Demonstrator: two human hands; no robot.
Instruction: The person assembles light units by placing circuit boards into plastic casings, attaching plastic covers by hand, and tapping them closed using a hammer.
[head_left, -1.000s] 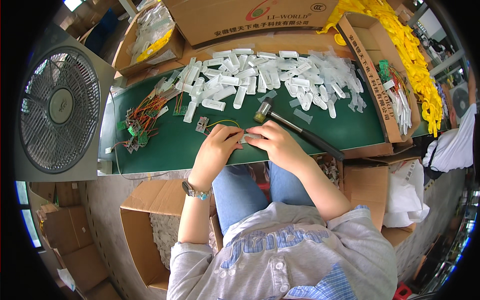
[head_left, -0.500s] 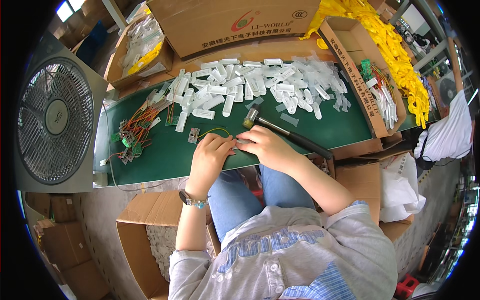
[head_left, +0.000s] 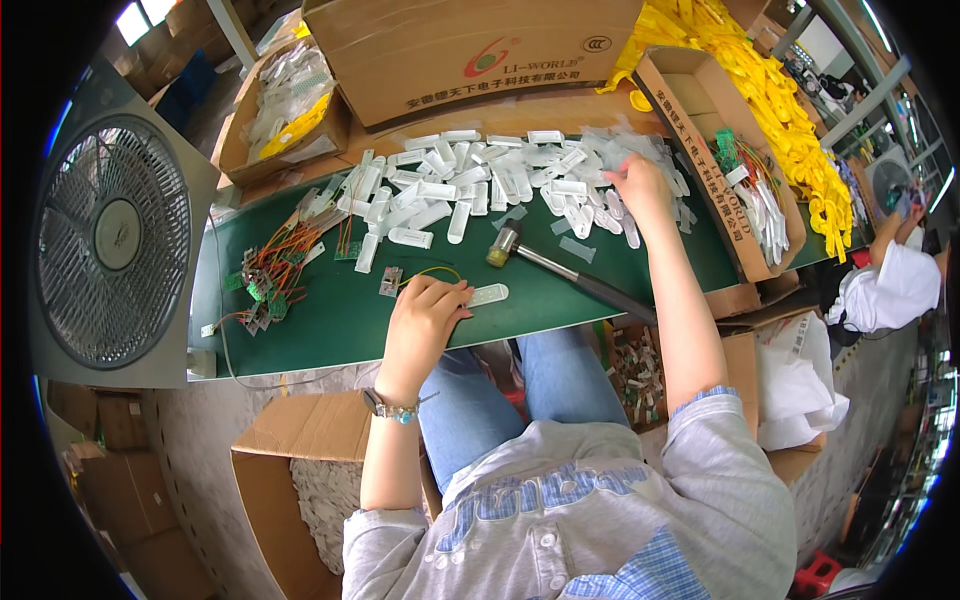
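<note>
Your left hand (head_left: 425,305) pins white case (head_left: 487,294); right hand (head_left: 632,180) open in case pile (head_left: 480,185). Reach may knock mallet (head_left: 560,268) off table (head_left: 330,320).

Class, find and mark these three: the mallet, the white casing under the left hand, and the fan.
mallet (head_left: 575,276), head view, on its dark handle.
white casing (head_left: 491,294), head view, on its exposed right end.
fan (head_left: 112,240), head view, on the grille's hub.

Green mat (head_left: 560,285), white plastic cases (head_left: 470,195), yellow strips (head_left: 775,95), grey fan (head_left: 115,240), brown cardboard box (head_left: 470,50), blue jeans (head_left: 560,385)
</note>
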